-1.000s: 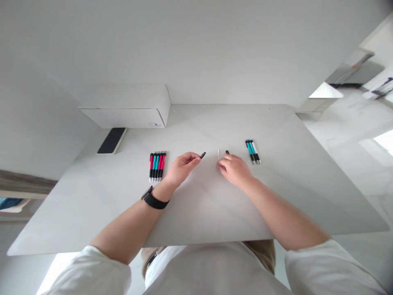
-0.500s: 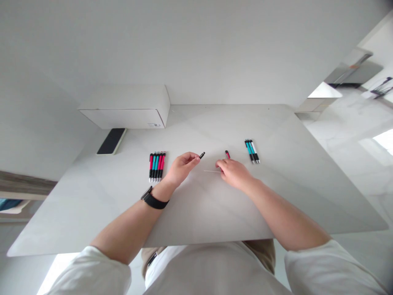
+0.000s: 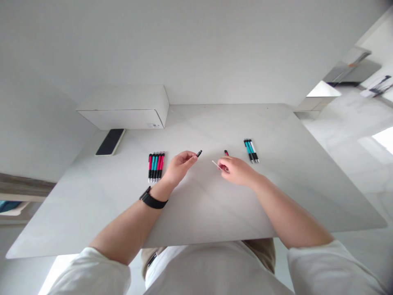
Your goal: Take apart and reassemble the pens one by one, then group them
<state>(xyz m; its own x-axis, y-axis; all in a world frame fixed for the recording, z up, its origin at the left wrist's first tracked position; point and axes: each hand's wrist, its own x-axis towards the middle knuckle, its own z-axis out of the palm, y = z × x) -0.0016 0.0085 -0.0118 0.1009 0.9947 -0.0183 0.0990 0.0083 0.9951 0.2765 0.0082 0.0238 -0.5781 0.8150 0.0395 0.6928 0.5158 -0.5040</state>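
My left hand (image 3: 180, 166) pinches a short black pen part (image 3: 199, 153), which pokes out past the thumb and forefinger toward the upper right. Between the fingertips of my right hand (image 3: 235, 169) is a thin white pen refill (image 3: 216, 164), its free end pointing up and left toward my left hand. Just behind the right hand lies a red and black pen barrel (image 3: 226, 153), partly covered by the fingers. To the left, a row of several red and teal pens (image 3: 156, 167) lies side by side. Teal and white pens (image 3: 251, 150) lie together at the right.
A white box (image 3: 123, 119) stands against the wall at the back left of the pale table (image 3: 196, 213). In front of it lies a phone (image 3: 110, 142) with a dark screen. The table's front edge runs close to my body.
My right hand has picked the refill up off the table, and its free end now tilts upward. The left hand keeps the black pen part nearly in place.
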